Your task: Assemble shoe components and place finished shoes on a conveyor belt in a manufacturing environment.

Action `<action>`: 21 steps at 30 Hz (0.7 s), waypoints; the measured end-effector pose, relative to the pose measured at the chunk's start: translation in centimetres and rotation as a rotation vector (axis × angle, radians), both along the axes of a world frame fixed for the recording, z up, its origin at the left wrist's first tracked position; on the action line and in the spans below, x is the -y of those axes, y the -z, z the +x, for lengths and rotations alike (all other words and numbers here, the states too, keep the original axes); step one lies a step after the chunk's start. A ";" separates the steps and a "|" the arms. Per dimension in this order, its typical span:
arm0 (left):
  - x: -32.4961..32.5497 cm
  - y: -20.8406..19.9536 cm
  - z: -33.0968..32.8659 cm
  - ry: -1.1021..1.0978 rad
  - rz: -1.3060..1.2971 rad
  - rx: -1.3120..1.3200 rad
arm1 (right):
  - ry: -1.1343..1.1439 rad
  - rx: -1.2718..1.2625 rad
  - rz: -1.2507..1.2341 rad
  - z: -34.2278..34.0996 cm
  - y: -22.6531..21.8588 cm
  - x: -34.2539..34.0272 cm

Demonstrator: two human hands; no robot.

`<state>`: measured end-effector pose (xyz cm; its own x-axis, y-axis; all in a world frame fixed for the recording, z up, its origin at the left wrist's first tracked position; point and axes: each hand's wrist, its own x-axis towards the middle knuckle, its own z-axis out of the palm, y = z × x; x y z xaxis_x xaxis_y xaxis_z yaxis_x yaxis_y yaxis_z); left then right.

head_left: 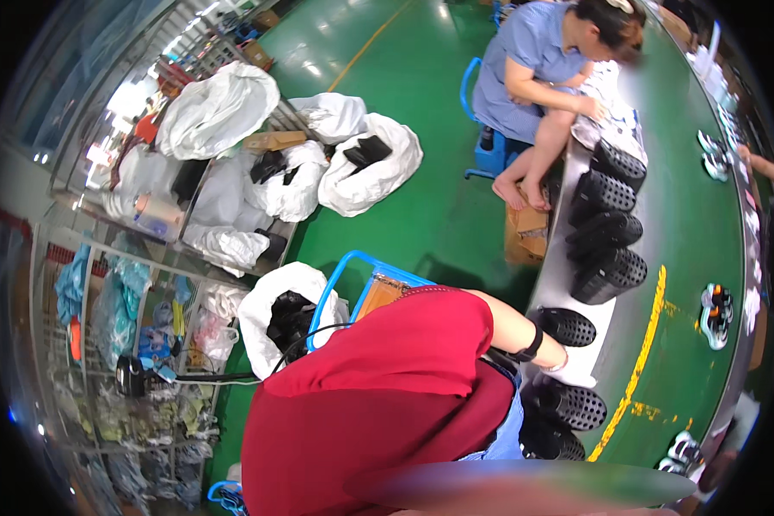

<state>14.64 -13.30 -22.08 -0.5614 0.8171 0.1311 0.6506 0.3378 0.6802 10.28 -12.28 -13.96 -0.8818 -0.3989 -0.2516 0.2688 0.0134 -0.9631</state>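
Observation:
My left arm, in a red sleeve with a black wristband, reaches to the metal ledge (606, 311) on the right. At its end my left hand (578, 378) looks white, perhaps gloved, and its fingers are too unclear to read. It lies between a black shoe-shaped piece dotted with holes (568, 328) and another black perforated piece (580, 407). I cannot make out whether it grips either one. A further black piece (555, 443) sits nearer, partly hidden by my clothing. My right hand does not show. A blurred shape covers part of the lower edge.
Several black perforated pieces (611, 273) line the ledge farther off. There a co-worker in blue (525, 64) handles white items. A green belt (662, 361) carries sneakers (715, 316). White sacks (374, 185), a blue-framed stool (340, 279) and a loaded rack (95, 361) stand leftward.

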 end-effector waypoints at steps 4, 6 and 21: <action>0.0 -11.8 -0.2 0.205 -0.211 0.245 | 0.423 0.130 0.174 6.7 4.7 -12.8; 2.8 -6.3 -1.1 0.212 0.033 0.336 | 0.639 0.192 0.272 14.4 3.8 -19.5; -6.6 -12.5 -6.6 0.423 -0.369 0.414 | 1.532 0.519 0.103 29.5 -6.2 -18.3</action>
